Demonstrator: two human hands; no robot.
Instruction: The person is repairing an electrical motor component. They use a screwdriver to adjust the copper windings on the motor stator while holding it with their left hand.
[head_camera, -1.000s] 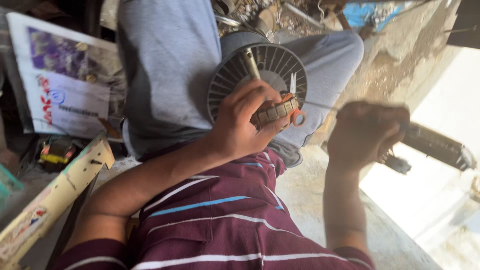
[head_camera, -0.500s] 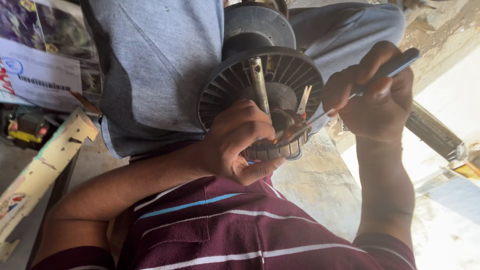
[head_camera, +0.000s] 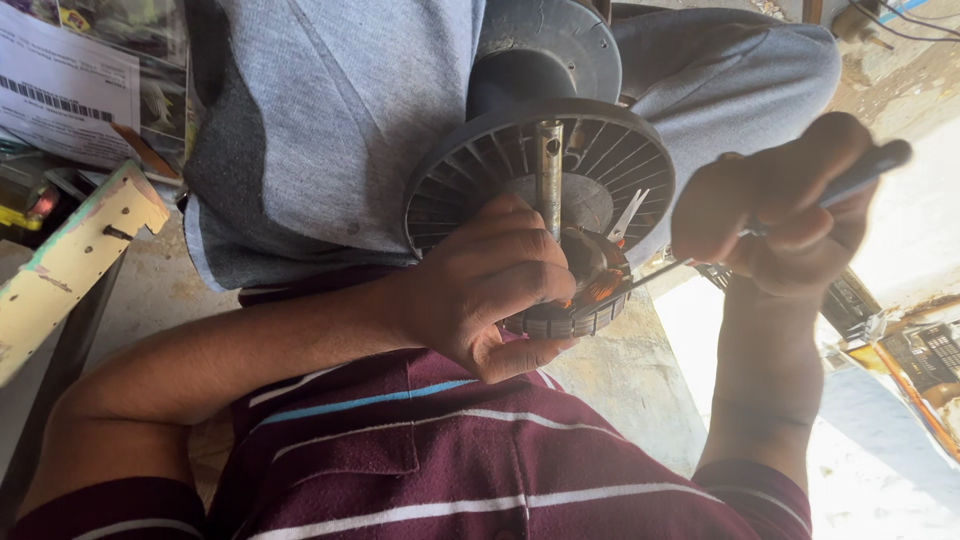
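Gripping a small wound stator (head_camera: 580, 290) at frame centre, my left hand (head_camera: 490, 285) has its fingers wrapped tight around the ribbed edge, w/ orange copper windings showing. My right hand (head_camera: 775, 215), center right, has fingers pinched on a thin screwdriver (head_camera: 860, 175); its shaft tip touches the windings. Behind sits a dark finned motor housing (head_camera: 520, 170) w/ upright metal shaft (head_camera: 548, 175), resting on grey-clothed lap (head_camera: 320, 130). Cream wooden strip (head_camera: 70, 260) at left.

Left hand (head_camera: 490, 285) hides most of the stator (head_camera: 585, 290) below the shaft (head_camera: 548, 175); screwdriver (head_camera: 860, 175) handle blurred.
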